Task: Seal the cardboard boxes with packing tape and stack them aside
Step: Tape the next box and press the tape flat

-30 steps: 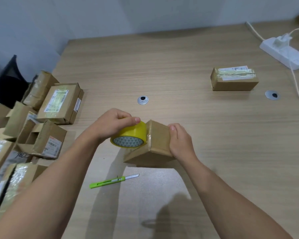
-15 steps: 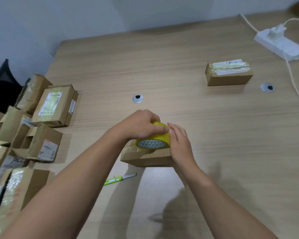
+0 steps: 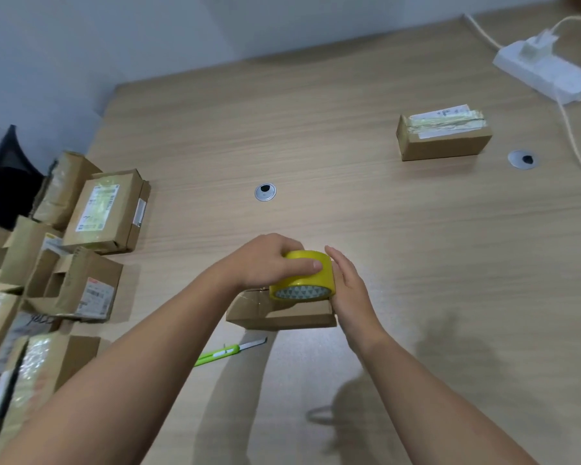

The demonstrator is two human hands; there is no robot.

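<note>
Moved: your small cardboard box (image 3: 282,315) is now lying flat on the wooden table (image 3: 366,223), where a second ago you were tipping it up on one edge. The yellow tape roll (image 3: 304,280) is riding on the box's top near its right end, having been against its left side.
Left hand: your left hand (image 3: 265,263) is gripping the roll from above, with the fingers curling over its far side and the thumb lying across the yellow band.
Right hand: your right hand (image 3: 349,290) is pressing flat, fingers straight and together, against the right end of the box and the side of the roll. It is grasping nothing.
Box: it is sitting straight in front of you, and a glossy strip of tape is showing on its top, left of the roll.
Knife: a green utility knife (image 3: 228,352) is lying on the table just nearer to you than the box, its silver blade end pointing toward the box, apart from both hands.
Far right: a taped box (image 3: 443,139) is sitting well apart from your hands, near a white power strip (image 3: 547,73).
Left edge: a pile of boxes (image 3: 104,209) is crowding the table's left side, some with their flaps standing open.
</note>
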